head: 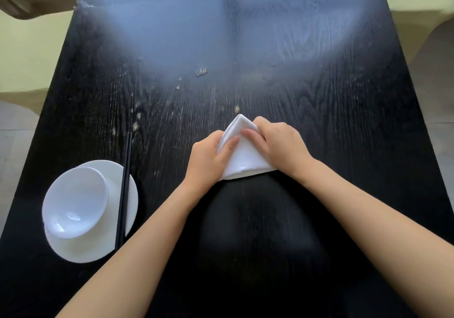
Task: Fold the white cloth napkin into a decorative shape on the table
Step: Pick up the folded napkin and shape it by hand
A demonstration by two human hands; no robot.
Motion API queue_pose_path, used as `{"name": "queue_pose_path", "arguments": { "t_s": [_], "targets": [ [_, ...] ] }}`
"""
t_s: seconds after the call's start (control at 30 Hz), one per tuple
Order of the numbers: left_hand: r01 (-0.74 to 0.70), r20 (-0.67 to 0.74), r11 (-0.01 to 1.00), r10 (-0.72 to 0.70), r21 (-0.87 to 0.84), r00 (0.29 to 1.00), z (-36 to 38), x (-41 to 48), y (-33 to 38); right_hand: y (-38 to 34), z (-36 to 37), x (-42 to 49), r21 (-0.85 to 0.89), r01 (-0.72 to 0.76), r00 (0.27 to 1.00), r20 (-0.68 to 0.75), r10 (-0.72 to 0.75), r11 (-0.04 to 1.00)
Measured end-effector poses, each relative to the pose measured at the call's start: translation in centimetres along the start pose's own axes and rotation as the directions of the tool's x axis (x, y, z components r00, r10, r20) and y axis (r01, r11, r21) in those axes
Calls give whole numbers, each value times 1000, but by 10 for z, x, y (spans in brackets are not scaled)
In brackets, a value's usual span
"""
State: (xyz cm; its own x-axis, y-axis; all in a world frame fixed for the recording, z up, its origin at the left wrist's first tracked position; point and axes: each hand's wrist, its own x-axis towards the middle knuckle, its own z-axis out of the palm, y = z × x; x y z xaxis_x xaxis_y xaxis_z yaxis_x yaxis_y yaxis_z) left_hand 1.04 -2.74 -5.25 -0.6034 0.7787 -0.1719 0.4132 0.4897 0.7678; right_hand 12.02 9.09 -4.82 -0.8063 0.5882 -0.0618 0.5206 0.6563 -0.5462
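Observation:
The white cloth napkin [244, 156] lies folded into a layered triangle on the black wooden table [319, 126], its tip pointing away from me. My left hand [208, 156] grips the napkin's left edge, thumb on top of the cloth. My right hand [280, 143] covers the right side, with fingers pressed flat across the upper layer near the tip. Both lower corners of the triangle are hidden under my hands and wrists.
A white bowl [76, 201] sits tilted on a white plate [130, 194] at the near left. A pair of black chopsticks [124, 187] rests across the plate's right side. Crumbs [201, 72] dot the table's middle. The table's left and right edges drop to a pale floor.

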Motion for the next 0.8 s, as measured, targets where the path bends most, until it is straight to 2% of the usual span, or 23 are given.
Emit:
{"name": "queue_pose_path", "arguments": {
  "t_s": [0.03, 0.1, 0.17, 0.23, 0.3, 0.4, 0.5, 0.57, 0.6, 0.67, 0.7, 0.73, 0.77, 0.8],
  "targets": [
    [51, 50, 999, -51, -6, 997, -1, 1, 3, 1, 0, 0, -2, -19, 1000, -14, 19, 1000],
    [199, 192, 972, -173, -123, 966, -5, 2, 10, 0, 0, -2, 21, -52, 999, -6, 52, 998],
    [370, 385, 893, -257, -256, 886, -12, -3, 15, 0, -1, 0, 101, -90, 996, 11, 90, 991],
    [406, 532, 881, -229, -243, 815, -19, -9, 15, 4, -5, 4, 222, -125, 992, 49, 117, 967],
    [410, 599, 871, -182, -269, 780, -23, -15, 9, 8, -11, 6, 287, -153, 984, 137, 117, 946],
    [444, 573, 834, -197, -329, 795, -25, -17, -4, 11, -12, 4, 180, -171, 965, 229, 128, 969],
    [429, 525, 820, -191, -379, 829, -26, -19, -10, 8, -9, 1, 76, -157, 967, 215, 137, 985],
    [382, 480, 842, -172, -382, 860, -27, -24, -9, 9, -13, 1, 170, -177, 964, 229, 136, 970],
    [345, 457, 866, -157, -362, 875, -29, -26, -7, 10, -18, 1, 267, -201, 950, 290, 121, 943],
    [282, 453, 913, -127, -293, 882, -34, -27, -3, 13, -29, -1, 503, -332, 858, 512, 35, 798],
    [251, 474, 939, -114, -235, 873, -37, -25, 0, 14, -33, -3, 558, -414, 783, 622, -32, 719],
    [198, 481, 969, -106, -146, 870, -39, -22, 3, 16, -35, -5, 563, -461, 716, 693, -87, 686],
    [130, 455, 991, -102, -31, 885, -38, -17, 6, 16, -33, -5, 539, -463, 674, 730, -116, 704],
    [76, 399, 994, -101, 78, 911, -33, -13, 9, 15, -30, -5, 507, -431, 666, 737, -116, 747]
  ]
}}
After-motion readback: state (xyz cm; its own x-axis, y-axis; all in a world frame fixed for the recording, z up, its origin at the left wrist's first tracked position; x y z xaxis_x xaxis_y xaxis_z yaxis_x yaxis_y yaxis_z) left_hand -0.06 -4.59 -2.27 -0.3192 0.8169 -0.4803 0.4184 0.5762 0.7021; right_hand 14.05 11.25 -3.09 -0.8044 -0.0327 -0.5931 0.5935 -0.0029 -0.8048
